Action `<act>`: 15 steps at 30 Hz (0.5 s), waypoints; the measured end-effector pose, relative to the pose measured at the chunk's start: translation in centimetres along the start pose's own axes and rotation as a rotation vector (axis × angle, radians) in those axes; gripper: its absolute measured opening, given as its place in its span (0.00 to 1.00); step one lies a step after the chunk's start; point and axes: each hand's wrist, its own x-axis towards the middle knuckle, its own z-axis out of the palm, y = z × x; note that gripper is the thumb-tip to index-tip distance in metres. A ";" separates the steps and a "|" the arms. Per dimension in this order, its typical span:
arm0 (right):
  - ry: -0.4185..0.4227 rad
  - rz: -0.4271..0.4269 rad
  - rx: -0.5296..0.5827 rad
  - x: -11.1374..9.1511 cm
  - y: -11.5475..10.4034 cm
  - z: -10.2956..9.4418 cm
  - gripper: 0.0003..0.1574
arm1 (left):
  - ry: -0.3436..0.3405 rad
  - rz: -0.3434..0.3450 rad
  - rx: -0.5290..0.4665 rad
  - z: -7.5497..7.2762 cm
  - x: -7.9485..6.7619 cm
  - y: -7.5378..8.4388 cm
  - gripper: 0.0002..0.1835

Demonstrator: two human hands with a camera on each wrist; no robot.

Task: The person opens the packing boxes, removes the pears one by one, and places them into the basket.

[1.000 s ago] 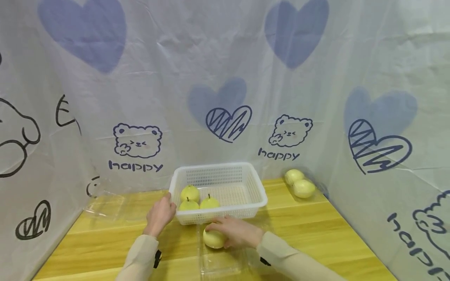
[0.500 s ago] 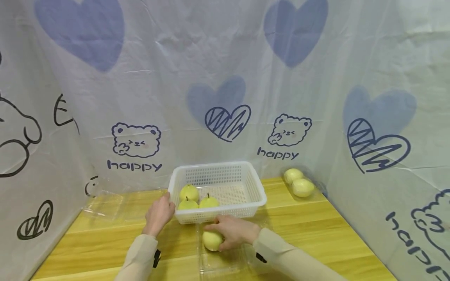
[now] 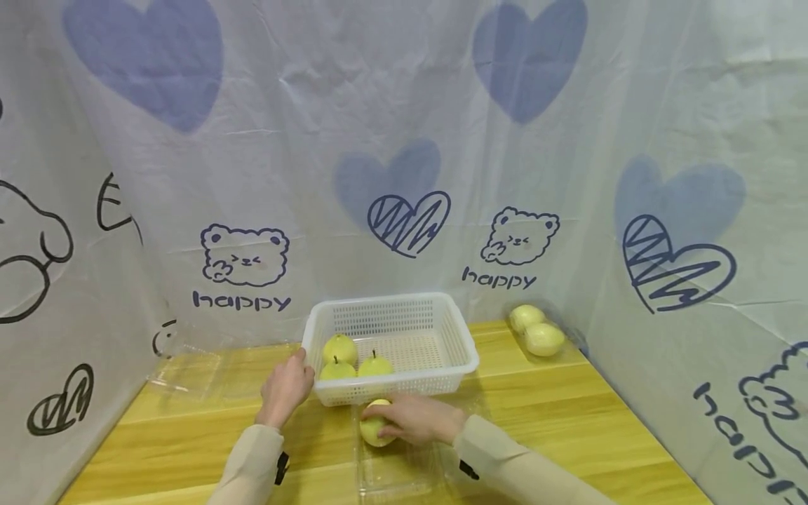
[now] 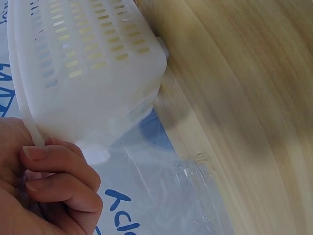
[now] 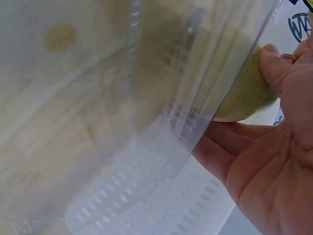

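Note:
A white perforated basket (image 3: 404, 384) stands at mid-table, with three yellow-green pears (image 3: 341, 348) bunched in its left end. My left hand (image 3: 287, 388) holds the basket's left rim; in the left wrist view its curled fingers (image 4: 63, 166) lie at the rim. In front of the basket sits a clear plastic box (image 3: 398, 477). My right hand (image 3: 419, 419) grips a pear (image 3: 372, 431) at the box's far left part. The right wrist view shows thumb and fingers round this pear (image 5: 252, 90), partly behind the clear box wall (image 5: 156, 88).
Two pale yellow fruits (image 3: 544, 339) lie in clear plastic at the back right of the wooden table (image 3: 568, 414). Another clear plastic box (image 3: 189, 372) stands at the back left. A printed white curtain (image 3: 379, 84) encloses the back and sides.
The pear under my right hand has shifted slightly left and turned, and the fingers now wrap over it. My left hand and the basket stay where they were.

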 end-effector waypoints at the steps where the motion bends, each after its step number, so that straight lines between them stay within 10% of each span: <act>1: 0.003 -0.002 0.005 0.0 0.0 0.1 0.28 | 0.000 -0.002 0.000 0.0 -0.1 0.0 0.28; 15: -0.074 0.100 0.188 -0.2 0.4 0.2 0.44 | 0.017 0.002 0.009 0.1 -0.1 0.1 0.29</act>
